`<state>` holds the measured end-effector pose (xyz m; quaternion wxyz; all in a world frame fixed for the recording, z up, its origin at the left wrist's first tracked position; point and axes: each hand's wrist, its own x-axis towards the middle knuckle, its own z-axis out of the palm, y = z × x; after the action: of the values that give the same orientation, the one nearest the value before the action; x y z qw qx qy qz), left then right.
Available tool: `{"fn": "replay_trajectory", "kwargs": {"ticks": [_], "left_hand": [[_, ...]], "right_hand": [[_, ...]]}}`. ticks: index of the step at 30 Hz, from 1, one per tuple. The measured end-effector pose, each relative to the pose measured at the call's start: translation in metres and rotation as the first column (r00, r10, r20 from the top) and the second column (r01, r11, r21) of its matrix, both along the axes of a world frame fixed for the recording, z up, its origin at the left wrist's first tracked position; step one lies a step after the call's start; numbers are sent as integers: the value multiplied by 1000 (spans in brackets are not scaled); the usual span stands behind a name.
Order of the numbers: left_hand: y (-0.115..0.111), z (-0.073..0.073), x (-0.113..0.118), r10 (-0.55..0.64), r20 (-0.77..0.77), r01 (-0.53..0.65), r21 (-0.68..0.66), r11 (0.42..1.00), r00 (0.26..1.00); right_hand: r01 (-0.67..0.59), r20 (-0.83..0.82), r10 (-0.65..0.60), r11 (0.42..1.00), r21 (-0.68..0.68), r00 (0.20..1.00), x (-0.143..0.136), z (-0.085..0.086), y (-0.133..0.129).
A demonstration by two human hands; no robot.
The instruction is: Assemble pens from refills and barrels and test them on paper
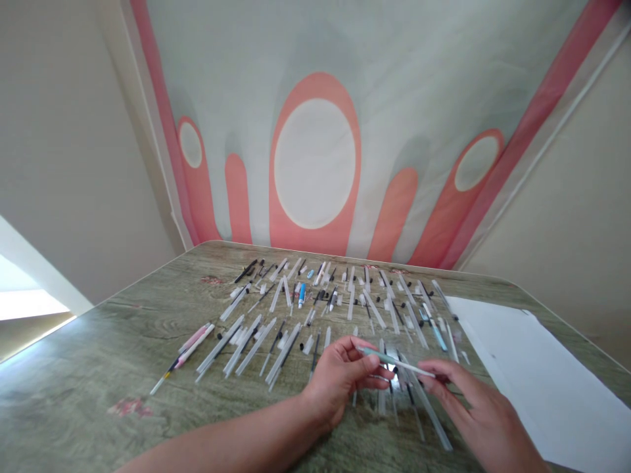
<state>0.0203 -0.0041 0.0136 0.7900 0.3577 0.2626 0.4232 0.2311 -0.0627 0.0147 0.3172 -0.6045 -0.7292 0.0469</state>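
Observation:
Between my two hands is a slim pen with a pale teal section and a whitish section, held almost level above the table. My left hand pinches its teal end between thumb and fingers. At the whitish end, my right hand grips with thumb and forefinger. Under and around the hands lie see-through pen barrels and thin dark refills. My fingers hide part of the pen's ends.
Several rows of barrels, caps and refills cover the wood-patterned table. A blue-and-white pen part lies mid-table; pink-and-white pens lie left. White paper is at the right. A patterned wall covering rises behind.

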Motion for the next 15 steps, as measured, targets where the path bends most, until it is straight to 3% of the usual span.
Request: {"fn": "replay_trajectory", "kwargs": {"ticks": [15], "left_hand": [[4, -4, 1, 6, -45, -4, 51, 999, 999]], "right_hand": [[7, -24, -6, 999, 43, 1000, 3, -4, 6]]}}
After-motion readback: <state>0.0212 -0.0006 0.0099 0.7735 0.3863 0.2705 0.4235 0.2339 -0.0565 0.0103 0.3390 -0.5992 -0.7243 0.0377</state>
